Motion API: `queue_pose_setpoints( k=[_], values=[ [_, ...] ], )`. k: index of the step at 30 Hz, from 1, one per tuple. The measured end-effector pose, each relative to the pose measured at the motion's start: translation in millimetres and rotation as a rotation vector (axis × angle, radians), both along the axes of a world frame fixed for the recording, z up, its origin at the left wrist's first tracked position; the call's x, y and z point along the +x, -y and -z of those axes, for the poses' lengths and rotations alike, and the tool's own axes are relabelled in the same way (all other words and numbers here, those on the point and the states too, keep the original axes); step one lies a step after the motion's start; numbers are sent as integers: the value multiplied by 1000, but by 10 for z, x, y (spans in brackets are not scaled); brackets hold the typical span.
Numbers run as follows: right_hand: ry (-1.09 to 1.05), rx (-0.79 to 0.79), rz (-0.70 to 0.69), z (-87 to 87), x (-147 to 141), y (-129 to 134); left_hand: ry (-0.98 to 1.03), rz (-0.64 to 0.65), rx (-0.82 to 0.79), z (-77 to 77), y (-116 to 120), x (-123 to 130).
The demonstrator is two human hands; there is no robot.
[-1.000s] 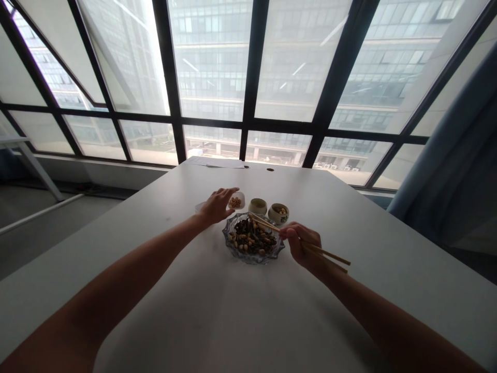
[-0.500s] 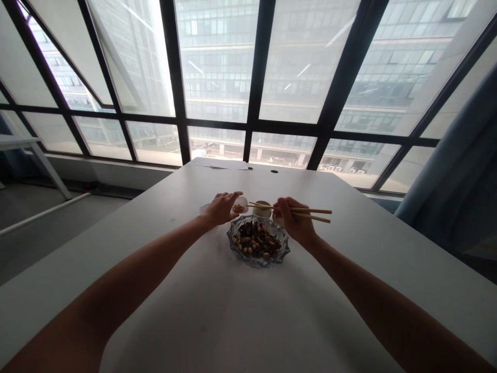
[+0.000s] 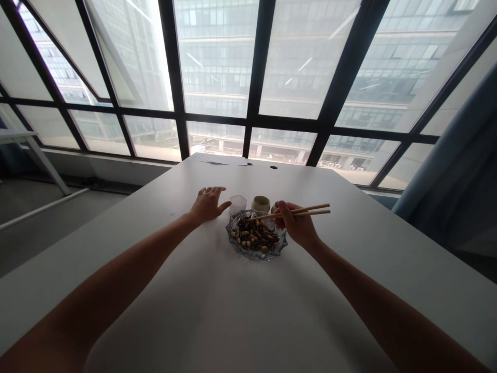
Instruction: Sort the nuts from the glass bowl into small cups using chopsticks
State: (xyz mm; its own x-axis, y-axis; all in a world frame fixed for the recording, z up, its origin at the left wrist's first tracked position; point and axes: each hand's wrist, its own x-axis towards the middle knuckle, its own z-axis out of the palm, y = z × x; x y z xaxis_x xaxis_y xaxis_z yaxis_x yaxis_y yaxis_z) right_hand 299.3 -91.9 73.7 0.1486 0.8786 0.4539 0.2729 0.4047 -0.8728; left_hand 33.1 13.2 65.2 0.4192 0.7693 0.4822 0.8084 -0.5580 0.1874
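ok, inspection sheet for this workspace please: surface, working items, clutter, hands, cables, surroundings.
Surface: white table, two dark round spots near the far edge.
Working items: glass dish holding mixed pale and dark pieces; behind it, a translucent cup and two small pots, one partly hidden.
Clutter: papers at the far end.
Left hand: open, beside the translucent cup; contact unclear.
Right hand: grip closed on chopsticks, tips over the dish.
Cables: nothing seen.
Surroundings: framed windows ahead, blue curtain right, another table left.

Yeah, it was shot from one head-worn cam, aimed forward-down over the surface (image 3: 229, 316), windows (image 3: 215, 62) beyond.
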Motion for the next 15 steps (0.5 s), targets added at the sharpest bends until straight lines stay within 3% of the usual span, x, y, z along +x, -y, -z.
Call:
queue_pose_setpoints(
  k=[4, 10, 15],
  values=[
    [-58, -35, -17, 26, -39, -15, 153, -69, 69, 197, 97, -256],
    [-85, 2, 42, 64, -10, 9, 418, -157, -69, 541, 94, -401],
    [-63, -5, 75, 115, 28, 12, 494, -205, -251, 580, 83, -406]
  ],
)
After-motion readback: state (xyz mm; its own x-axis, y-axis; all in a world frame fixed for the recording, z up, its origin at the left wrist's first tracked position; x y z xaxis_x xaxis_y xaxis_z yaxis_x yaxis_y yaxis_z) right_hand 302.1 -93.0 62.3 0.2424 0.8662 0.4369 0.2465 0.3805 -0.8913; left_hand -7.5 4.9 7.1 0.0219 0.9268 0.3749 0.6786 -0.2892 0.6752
